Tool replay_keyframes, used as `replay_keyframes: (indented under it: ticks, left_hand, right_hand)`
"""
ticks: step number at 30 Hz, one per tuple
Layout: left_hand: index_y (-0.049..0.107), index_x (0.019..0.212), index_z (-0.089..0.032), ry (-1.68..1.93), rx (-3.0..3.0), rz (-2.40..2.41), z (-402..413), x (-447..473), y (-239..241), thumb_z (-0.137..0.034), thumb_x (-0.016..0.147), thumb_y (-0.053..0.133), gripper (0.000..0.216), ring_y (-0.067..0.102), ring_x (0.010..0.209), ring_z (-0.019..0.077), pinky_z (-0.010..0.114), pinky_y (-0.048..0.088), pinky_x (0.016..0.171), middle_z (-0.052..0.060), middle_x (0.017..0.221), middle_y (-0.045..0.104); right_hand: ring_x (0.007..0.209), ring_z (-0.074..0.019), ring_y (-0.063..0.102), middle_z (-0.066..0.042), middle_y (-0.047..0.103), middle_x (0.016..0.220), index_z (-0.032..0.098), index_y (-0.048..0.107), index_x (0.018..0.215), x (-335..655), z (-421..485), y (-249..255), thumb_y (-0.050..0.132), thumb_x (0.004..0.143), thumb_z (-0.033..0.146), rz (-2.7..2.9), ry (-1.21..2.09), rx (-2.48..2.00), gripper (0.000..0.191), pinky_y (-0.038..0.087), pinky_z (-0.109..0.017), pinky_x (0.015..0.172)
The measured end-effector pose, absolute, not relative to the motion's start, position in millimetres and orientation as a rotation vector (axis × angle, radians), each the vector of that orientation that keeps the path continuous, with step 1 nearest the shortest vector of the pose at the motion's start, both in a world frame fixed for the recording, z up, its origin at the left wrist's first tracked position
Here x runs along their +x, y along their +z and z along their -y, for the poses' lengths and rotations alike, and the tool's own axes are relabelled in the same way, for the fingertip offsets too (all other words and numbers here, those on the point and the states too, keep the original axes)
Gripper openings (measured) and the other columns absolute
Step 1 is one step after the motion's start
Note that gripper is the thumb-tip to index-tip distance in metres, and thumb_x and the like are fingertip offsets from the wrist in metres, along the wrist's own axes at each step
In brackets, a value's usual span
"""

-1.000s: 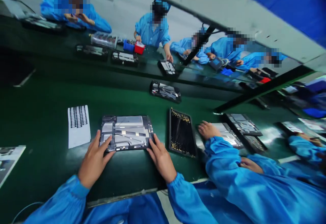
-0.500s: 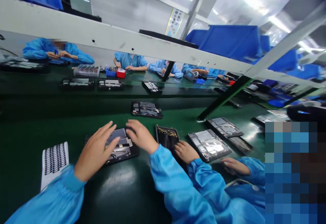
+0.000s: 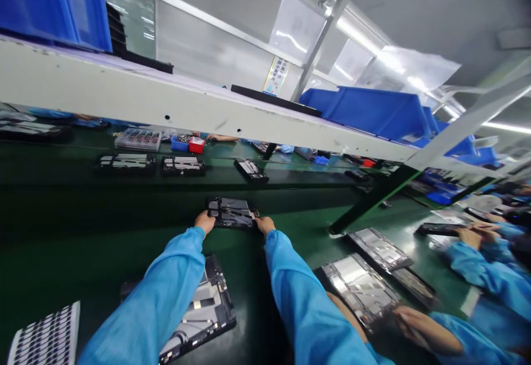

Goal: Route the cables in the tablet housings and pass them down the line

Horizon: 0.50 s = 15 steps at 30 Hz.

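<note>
Both my arms in blue sleeves reach far out over the green belt. My left hand (image 3: 204,222) grips the left end of an opened tablet chassis (image 3: 230,212) lying flat further out on the belt. My right hand (image 3: 265,224) grips its right end. Fingers of both hands curl round the edges. A second opened tablet chassis (image 3: 205,312) lies close to me, partly hidden under my left sleeve.
A white sheet of small black stickers (image 3: 45,336) lies at the lower left. To my right a co-worker's hands (image 3: 410,321) rest by more tablet chassis (image 3: 360,283). Further chassis (image 3: 182,165) and small red and blue bins (image 3: 188,144) sit across the belt. A shelf beam (image 3: 166,105) with blue bins runs overhead.
My hands left the near chassis and reached forward to the far one, now gripping both its ends. The camera tilted up, showing the shelf and ceiling.
</note>
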<state>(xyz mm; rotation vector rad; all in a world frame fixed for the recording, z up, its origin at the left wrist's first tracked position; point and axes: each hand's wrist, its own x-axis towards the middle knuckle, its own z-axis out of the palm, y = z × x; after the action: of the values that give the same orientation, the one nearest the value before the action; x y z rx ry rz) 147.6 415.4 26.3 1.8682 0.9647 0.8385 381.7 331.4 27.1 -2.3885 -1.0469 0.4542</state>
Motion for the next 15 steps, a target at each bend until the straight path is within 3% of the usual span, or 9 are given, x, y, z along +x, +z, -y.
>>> replay_keyframes:
  ticks: [5,8,12,15]
  left_hand:
    - [0.059,0.128,-0.018,0.892,1.722,-1.291,-403,118,26,-0.038,0.095,0.063,0.038,0.063,0.111,0.0246,0.046,0.056,0.092,0.01,0.129,0.061]
    - [0.057,0.134,-0.017,0.997,1.705,-1.366,-360,67,50,-0.032,0.094,0.064,0.043,0.062,0.117,0.0245,0.045,0.054,0.099,0.013,0.136,0.058]
    - [0.057,0.14,-0.024,1.166,1.799,-1.377,-237,-19,82,-0.036,0.089,0.069,0.053,0.058,0.128,0.0241,0.039,0.051,0.108,0.008,0.144,0.056]
    - [0.058,0.14,-0.033,1.271,2.074,-1.405,-116,-76,74,-0.042,0.091,0.066,0.051,0.063,0.122,0.0238,0.041,0.052,0.108,0.005,0.134,0.064]
  right_hand:
    - [0.107,-0.0234,0.066,-0.007,0.063,0.126,0.017,0.061,0.125,353,-338,31,0.065,0.097,0.039,1.033,0.478,-2.146,0.036,0.058,-0.043,0.09]
    - [0.111,-0.0249,0.065,-0.01,0.068,0.122,0.014,0.064,0.121,321,-307,50,0.055,0.101,0.036,1.081,0.444,-1.948,0.031,0.054,-0.042,0.097]
    - [0.129,-0.0293,0.055,-0.016,0.063,0.136,0.01,0.06,0.133,267,-194,60,0.045,0.101,0.037,1.123,0.382,-1.738,0.044,0.041,-0.044,0.113]
    - [0.131,-0.0307,0.055,-0.014,0.061,0.139,0.017,0.06,0.134,226,-69,25,0.05,0.098,0.049,1.171,0.313,-1.654,0.05,0.043,-0.047,0.113]
